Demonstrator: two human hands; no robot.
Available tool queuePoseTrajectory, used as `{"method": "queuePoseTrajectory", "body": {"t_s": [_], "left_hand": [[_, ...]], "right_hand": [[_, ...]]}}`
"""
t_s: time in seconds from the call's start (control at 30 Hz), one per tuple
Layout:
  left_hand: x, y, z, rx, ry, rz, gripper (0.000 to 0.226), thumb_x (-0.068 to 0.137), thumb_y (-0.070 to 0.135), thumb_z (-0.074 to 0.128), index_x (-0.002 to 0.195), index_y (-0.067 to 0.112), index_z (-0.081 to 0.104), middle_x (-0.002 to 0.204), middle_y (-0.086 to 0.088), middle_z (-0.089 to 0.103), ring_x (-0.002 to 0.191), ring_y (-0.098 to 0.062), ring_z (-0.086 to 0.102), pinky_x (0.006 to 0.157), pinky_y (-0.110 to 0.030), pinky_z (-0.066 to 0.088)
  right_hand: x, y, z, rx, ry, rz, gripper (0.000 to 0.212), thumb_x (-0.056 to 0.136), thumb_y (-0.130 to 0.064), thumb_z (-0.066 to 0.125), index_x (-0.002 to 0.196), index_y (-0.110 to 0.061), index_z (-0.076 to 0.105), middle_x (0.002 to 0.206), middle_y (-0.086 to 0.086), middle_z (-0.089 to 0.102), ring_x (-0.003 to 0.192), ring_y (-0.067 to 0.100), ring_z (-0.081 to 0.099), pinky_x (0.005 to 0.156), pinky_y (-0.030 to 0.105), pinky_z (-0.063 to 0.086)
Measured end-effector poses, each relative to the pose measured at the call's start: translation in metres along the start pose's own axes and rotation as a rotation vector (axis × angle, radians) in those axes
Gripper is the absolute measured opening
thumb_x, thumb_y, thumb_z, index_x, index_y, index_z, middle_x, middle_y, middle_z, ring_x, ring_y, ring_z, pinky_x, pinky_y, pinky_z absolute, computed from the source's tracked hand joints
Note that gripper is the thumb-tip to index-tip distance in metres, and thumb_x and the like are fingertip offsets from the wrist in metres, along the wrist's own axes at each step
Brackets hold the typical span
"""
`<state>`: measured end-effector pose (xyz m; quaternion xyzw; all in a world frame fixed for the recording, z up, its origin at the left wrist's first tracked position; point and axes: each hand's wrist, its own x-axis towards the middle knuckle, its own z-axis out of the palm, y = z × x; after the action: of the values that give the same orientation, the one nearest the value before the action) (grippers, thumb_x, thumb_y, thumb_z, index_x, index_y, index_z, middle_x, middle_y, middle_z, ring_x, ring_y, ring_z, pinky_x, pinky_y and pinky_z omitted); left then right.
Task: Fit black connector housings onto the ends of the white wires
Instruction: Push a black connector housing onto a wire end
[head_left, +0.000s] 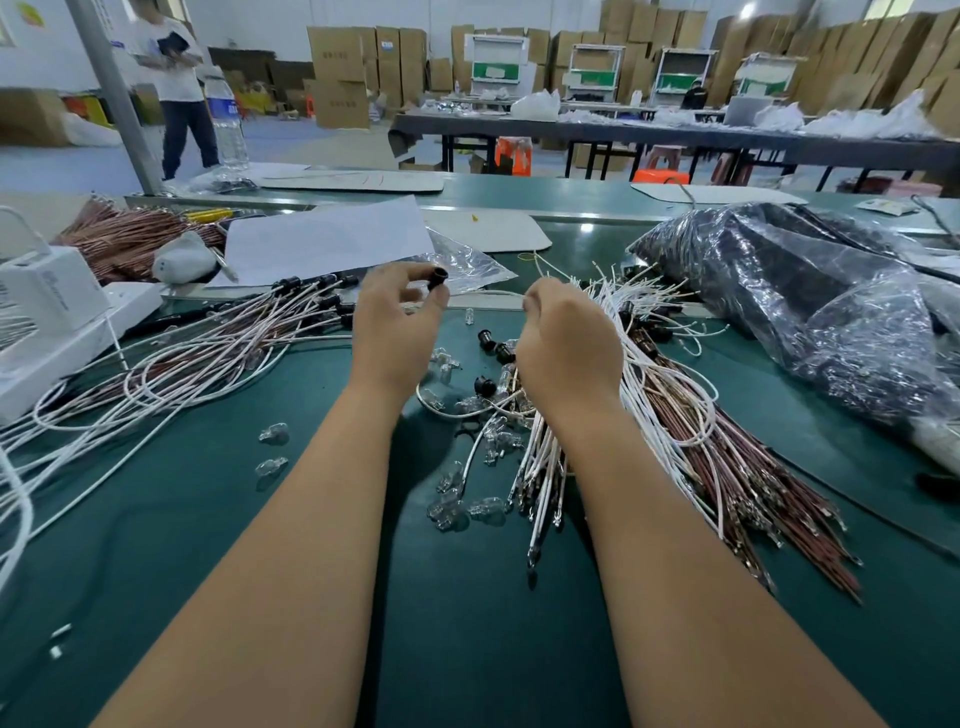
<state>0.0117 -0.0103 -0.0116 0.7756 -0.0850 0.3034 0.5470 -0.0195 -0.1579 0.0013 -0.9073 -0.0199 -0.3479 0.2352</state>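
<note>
Green bench (208, 519): black housing (440, 274) between left fingers (415, 275).

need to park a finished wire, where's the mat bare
Bare mat between the forearms, and left of the left forearm below the two stray bulbs. Crowded under the right hand: bulbs, housings, wire bundle.

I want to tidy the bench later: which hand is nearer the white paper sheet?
Left. The left hand is just below the white paper sheet; the right hand is farther right.
</note>
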Motion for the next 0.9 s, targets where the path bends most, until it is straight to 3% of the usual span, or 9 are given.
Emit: {"method": "queuePoseTrajectory", "body": {"t_s": [0.1, 0.2, 0.27, 0.33, 0.43, 0.53, 0.63, 0.77, 0.9], "left_hand": [[0.0010, -0.0023, -0.0025, -0.062, 0.027, -0.090, 0.013, 0.089, 0.010, 0.067, 0.102, 0.012, 0.066, 0.098, -0.004, 0.069, 0.079, -0.006, 0.063, 0.075, -0.022, 0.054], [0.0009, -0.0033, -0.0035, -0.017, 0.033, -0.118, 0.013, 0.087, 0.006, 0.067, 0.100, 0.010, 0.069, 0.085, -0.003, 0.070, 0.077, -0.013, 0.067, 0.080, -0.030, 0.057], [0.0002, -0.0042, -0.0035, -0.034, 0.001, -0.159, 0.018, 0.085, 0.003, 0.067, 0.102, 0.007, 0.071, 0.086, -0.006, 0.072, 0.076, -0.012, 0.068, 0.081, -0.028, 0.057], [-0.0005, -0.0051, -0.0030, -0.039, -0.025, -0.186, 0.023, 0.083, 0.001, 0.069, 0.105, 0.007, 0.072, 0.087, -0.006, 0.072, 0.075, -0.012, 0.067, 0.082, -0.026, 0.057], [0.0002, -0.0061, -0.0012, -0.063, -0.044, -0.238, 0.024, 0.081, 0.002, 0.071, 0.104, 0.007, 0.072, 0.084, -0.002, 0.071, 0.077, -0.014, 0.066, 0.087, -0.031, 0.056], [0.0010, -0.0075, 0.0002, -0.119, -0.059, -0.313, 0.023, 0.082, 0.002, 0.069, 0.105, 0.006, 0.071, 0.082, -0.004, 0.070, 0.077, -0.015, 0.066, 0.089, -0.033, 0.056], [0.0013, -0.0087, 0.0010, -0.166, -0.071, -0.343, 0.024, 0.086, -0.001, 0.064, 0.108, 0.006, 0.070, 0.083, -0.005, 0.069, 0.076, -0.014, 0.066, 0.088, -0.029, 0.055], [0.0005, -0.0059, 0.0013, -0.282, -0.074, -0.395, 0.028, 0.089, -0.011, 0.056, 0.114, -0.002, 0.065, 0.093, -0.009, 0.067, 0.080, -0.013, 0.066, 0.084, -0.020, 0.055], [0.0000, -0.0020, 0.0021, -0.429, -0.095, -0.421, 0.030, 0.089, -0.014, 0.055, 0.113, 0.004, 0.060, 0.097, -0.008, 0.066, 0.084, -0.013, 0.066, 0.081, -0.019, 0.056]], "right_hand": [[-0.0001, 0.0020, 0.0002, 0.180, -0.008, 0.083, 0.022, 0.099, -0.019, 0.046, 0.111, -0.022, 0.065, 0.090, 0.003, 0.065, 0.074, 0.017, 0.053, 0.052, 0.023, 0.029], [0.0000, 0.0012, -0.0001, 0.308, 0.043, 0.106, 0.016, 0.096, -0.034, 0.056, 0.103, -0.031, 0.070, 0.082, -0.003, 0.054, 0.077, 0.015, 0.051, 0.052, 0.021, 0.029], [0.0007, 0.0012, 0.0000, 0.331, 0.062, 0.105, 0.014, 0.095, -0.028, 0.059, 0.098, -0.023, 0.072, 0.081, -0.004, 0.049, 0.081, 0.018, 0.052, 0.056, 0.024, 0.034], [0.0013, 0.0025, 0.0016, 0.330, 0.054, 0.099, 0.014, 0.096, -0.016, 0.057, 0.096, -0.011, 0.070, 0.085, -0.001, 0.054, 0.087, 0.020, 0.055, 0.069, 0.027, 0.041], [0.0001, 0.0028, 0.0029, 0.345, 0.036, 0.112, 0.019, 0.096, -0.009, 0.051, 0.101, -0.008, 0.069, 0.096, 0.004, 0.063, 0.097, 0.022, 0.057, 0.079, 0.024, 0.040], [-0.0015, 0.0019, 0.0029, 0.393, 0.008, 0.166, 0.021, 0.096, -0.015, 0.052, 0.102, -0.024, 0.070, 0.093, -0.001, 0.057, 0.086, 0.019, 0.055, 0.069, 0.024, 0.039], [-0.0018, 0.0036, 0.0033, 0.450, -0.016, 0.213, 0.009, 0.092, -0.028, 0.062, 0.092, -0.033, 0.068, 0.087, -0.006, 0.050, 0.075, 0.013, 0.048, 0.064, 0.021, 0.035], [0.0001, 0.0073, 0.0046, 0.560, -0.001, 0.281, 0.006, 0.092, -0.024, 0.064, 0.086, -0.026, 0.065, 0.090, 0.000, 0.051, 0.066, 0.003, 0.042, 0.057, 0.006, 0.034], [0.0030, 0.0100, 0.0051, 0.669, 0.030, 0.343, 0.006, 0.094, -0.016, 0.061, 0.088, -0.015, 0.063, 0.092, 0.005, 0.051, 0.055, -0.003, 0.050, 0.049, 0.005, 0.036]]}}
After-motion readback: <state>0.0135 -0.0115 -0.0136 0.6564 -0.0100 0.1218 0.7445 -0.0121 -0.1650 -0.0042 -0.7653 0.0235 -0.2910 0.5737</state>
